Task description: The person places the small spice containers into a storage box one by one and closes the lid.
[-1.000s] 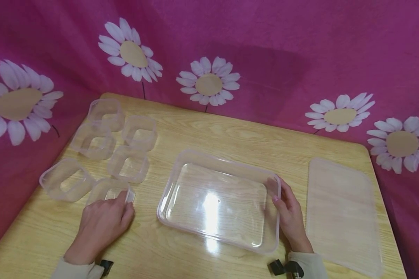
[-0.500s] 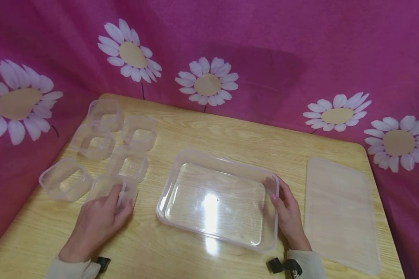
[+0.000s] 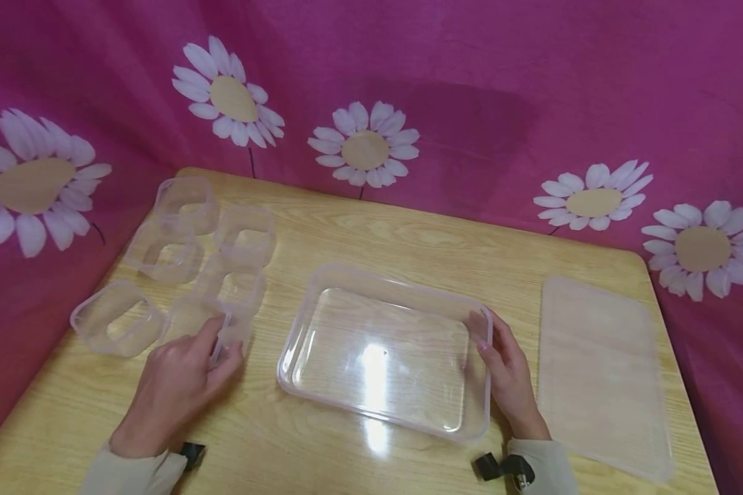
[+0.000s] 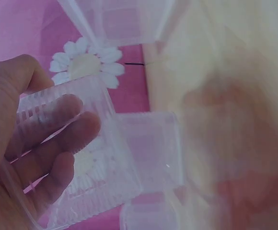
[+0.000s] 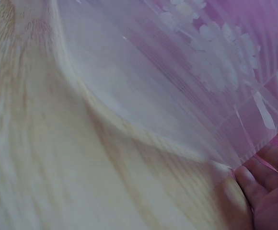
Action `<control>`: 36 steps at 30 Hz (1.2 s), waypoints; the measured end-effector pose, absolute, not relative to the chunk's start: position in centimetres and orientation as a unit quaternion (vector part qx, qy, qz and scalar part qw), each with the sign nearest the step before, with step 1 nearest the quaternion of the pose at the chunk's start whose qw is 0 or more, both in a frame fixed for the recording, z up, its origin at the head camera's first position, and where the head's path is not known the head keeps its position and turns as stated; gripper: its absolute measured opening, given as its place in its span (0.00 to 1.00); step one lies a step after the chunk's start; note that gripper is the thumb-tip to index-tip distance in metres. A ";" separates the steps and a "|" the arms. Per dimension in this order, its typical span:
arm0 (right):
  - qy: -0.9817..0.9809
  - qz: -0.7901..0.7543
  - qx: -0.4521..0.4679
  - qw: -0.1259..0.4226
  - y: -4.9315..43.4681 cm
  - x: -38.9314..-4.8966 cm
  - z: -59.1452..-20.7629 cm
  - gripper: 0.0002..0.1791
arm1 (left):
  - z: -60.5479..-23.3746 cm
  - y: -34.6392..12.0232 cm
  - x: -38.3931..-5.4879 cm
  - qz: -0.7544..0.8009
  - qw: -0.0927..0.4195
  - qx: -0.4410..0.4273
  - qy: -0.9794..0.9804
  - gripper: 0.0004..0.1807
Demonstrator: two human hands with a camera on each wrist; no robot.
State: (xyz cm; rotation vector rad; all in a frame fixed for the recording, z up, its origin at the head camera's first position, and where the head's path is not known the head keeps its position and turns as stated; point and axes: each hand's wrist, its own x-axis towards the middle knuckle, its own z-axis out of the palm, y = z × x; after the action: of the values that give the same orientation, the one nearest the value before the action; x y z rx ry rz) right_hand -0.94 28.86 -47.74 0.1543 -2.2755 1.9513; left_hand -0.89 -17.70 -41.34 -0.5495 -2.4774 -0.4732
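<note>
My left hand (image 3: 170,392) pinches the near right wall of a small clear plastic container (image 3: 188,317), thumb on one side and fingers on the other. In the left wrist view the fingers show through the tilted container's ribbed clear wall (image 4: 93,167). It overlaps the small container behind it (image 3: 238,285). To the right, my right hand (image 3: 512,381) grips the right wall of a large rectangular clear container (image 3: 328,337), its thumb at the rim. This large container stands upright with nothing inside. Fingertips against its wall show in the right wrist view.
Several more small clear containers (image 3: 117,320) stand in a cluster at the left of the wooden table (image 3: 402,227). A large translucent lid (image 3: 603,378) lies flat along the right side. Behind the table hangs a magenta cloth (image 3: 470,137) with white daisies.
My left hand has tilted the small container up and moved it slightly away and right, over the edge of the one behind. My right hand has kept its grip on the large container.
</note>
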 end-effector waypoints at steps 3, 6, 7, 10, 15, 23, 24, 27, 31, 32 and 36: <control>-0.764 0.640 0.044 0.070 28.9 -0.9 -47.8 0.28 | -40.9 -17.0 -1.2 -0.191 0.285 -0.215 -0.914 0.17; -0.770 0.633 0.034 0.069 28.8 -0.9 -47.7 0.28 | -40.5 -16.1 -1.6 -0.203 0.296 -0.230 -0.904 0.17; -0.772 0.631 0.032 0.068 28.8 -0.9 -47.7 0.28 | -40.4 -15.8 -1.8 -0.206 0.301 -0.237 -0.900 0.16; -0.768 0.637 0.032 0.067 28.7 -0.9 -47.7 0.29 | -40.1 -14.9 -2.0 -0.216 0.314 -0.254 -0.889 0.16; -0.767 0.636 0.038 0.071 28.6 -0.9 -47.6 0.28 | -39.6 -13.6 -2.2 -0.222 0.311 -0.280 -0.880 0.17; -0.762 0.642 0.051 0.074 28.8 -0.9 -47.6 0.28 | -38.3 -12.2 -2.3 -0.221 0.277 -0.312 -0.881 0.23; -0.762 0.642 0.051 0.074 28.8 -0.9 -47.5 0.28 | -38.2 -11.9 -2.4 -0.219 0.278 -0.322 -0.878 0.24; -0.760 0.645 0.049 0.070 28.9 -0.8 -47.5 0.28 | -38.0 -11.2 -2.7 -0.214 0.280 -0.344 -0.870 0.25; -0.758 0.648 0.039 0.063 28.9 -0.8 -47.6 0.27 | -37.7 -10.1 -2.9 -0.216 0.277 -0.362 -0.864 0.26; -0.761 0.645 0.035 0.061 28.9 -0.8 -47.6 0.27 | -37.7 -9.8 -2.9 -0.215 0.276 -0.367 -0.862 0.25; -0.768 0.638 0.024 0.056 28.8 -0.9 -47.5 0.27 | -37.5 -8.6 -3.2 -0.216 0.276 -0.392 -0.850 0.20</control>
State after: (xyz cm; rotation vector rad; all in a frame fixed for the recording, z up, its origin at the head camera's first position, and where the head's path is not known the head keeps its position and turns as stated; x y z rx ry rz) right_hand -0.90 28.83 -47.54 0.0724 -2.3285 1.9353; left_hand -3.20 -8.58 -37.53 -1.0544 -2.2851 -0.5813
